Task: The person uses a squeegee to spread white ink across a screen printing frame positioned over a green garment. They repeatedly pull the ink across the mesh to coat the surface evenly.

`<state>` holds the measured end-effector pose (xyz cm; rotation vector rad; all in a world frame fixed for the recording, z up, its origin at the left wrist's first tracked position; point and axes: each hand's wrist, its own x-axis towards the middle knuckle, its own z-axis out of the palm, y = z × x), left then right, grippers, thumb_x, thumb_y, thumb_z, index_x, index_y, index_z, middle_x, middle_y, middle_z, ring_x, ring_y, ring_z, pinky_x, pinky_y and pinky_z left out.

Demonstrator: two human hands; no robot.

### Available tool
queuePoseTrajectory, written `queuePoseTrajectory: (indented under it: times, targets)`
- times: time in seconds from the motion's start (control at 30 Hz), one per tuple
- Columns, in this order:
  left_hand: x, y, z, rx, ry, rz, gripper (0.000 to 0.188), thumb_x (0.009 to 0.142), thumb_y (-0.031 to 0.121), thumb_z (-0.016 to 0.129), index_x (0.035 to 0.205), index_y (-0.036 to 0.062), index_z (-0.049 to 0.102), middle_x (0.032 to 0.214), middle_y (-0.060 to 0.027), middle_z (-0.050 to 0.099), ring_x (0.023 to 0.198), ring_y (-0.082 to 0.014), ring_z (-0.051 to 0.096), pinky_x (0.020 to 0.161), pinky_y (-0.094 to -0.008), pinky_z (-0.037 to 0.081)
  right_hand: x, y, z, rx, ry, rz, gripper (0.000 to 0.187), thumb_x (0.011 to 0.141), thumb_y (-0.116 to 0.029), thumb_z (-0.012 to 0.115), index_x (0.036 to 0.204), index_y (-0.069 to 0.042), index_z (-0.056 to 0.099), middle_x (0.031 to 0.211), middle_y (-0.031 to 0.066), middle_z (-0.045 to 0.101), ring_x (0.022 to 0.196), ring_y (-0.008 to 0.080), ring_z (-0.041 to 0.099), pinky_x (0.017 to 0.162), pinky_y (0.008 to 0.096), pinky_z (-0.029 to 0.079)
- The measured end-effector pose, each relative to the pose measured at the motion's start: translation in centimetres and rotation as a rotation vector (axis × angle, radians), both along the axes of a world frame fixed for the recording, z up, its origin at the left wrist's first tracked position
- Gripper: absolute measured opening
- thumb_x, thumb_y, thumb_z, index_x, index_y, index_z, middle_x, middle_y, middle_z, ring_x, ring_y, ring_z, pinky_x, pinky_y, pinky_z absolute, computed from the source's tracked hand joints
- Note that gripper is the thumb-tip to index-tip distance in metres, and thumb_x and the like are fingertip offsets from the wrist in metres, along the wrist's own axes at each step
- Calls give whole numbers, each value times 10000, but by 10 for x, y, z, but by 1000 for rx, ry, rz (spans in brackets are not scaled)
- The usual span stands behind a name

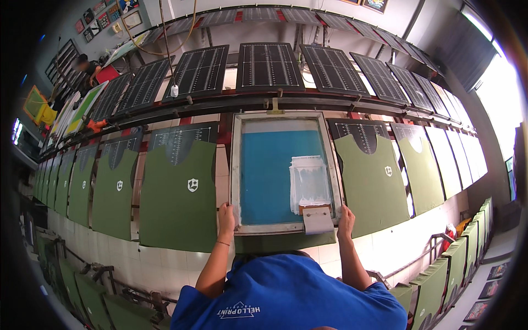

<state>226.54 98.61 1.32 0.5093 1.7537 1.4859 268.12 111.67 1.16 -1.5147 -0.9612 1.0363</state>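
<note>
A screen printing frame [237, 165] with blue mesh lies over a shirt board in front of me. My left hand [226, 221] is closed on its left side near the front corner, and my right hand [346, 221] grips the right side at about the same height. White ink [309, 181] covers a patch at the right of the mesh. A squeegee [318, 221] with a pale grip leans at the frame's front edge, its blade by the ink. Part of a green shirt [286, 242] shows below the frame; the rest is hidden.
Green shirts with a white shield print [179, 198] lie on boards to the left; another printed shirt [377, 187] is right of the frame. Black boards [270, 67] line the far side of a metal rail [209, 105]. A cable with a white end [174, 91] hangs down. Another person [91, 69] is far left.
</note>
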Motion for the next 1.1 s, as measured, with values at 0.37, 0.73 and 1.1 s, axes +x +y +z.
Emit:
queuePoseTrajectory:
  times: [0.37, 0.73, 1.1]
  targets:
    - [14, 25, 12, 4, 97, 72, 313, 944, 236, 495, 1045, -37, 610, 931, -75, 584, 866, -178, 504, 816, -311, 416, 7, 43, -5, -23, 48, 115, 283, 991, -241, 578, 882, 12, 642, 756, -39, 529, 700, 62, 444, 613, 251, 371]
    - [-10, 30, 14, -34, 218, 9, 342, 951, 272, 483, 972, -59, 565, 904, -117, 566, 875, -199, 515, 810, -350, 418, -7, 45, -1, -81, 13, 122, 304, 993, -245, 551, 916, 26, 667, 794, -14, 568, 743, 76, 473, 679, 247, 393]
    - [-10, 7, -12, 72, -100, 98, 469, 1006, 389, 440, 1240, 21, 614, 1157, -83, 624, 1120, -198, 549, 1016, -331, 386, -28, 38, 15, 40, 14, -32, 354, 1002, -225, 504, 1123, 55, 683, 1090, 124, 689, 1048, 213, 613, 969, 321, 448]
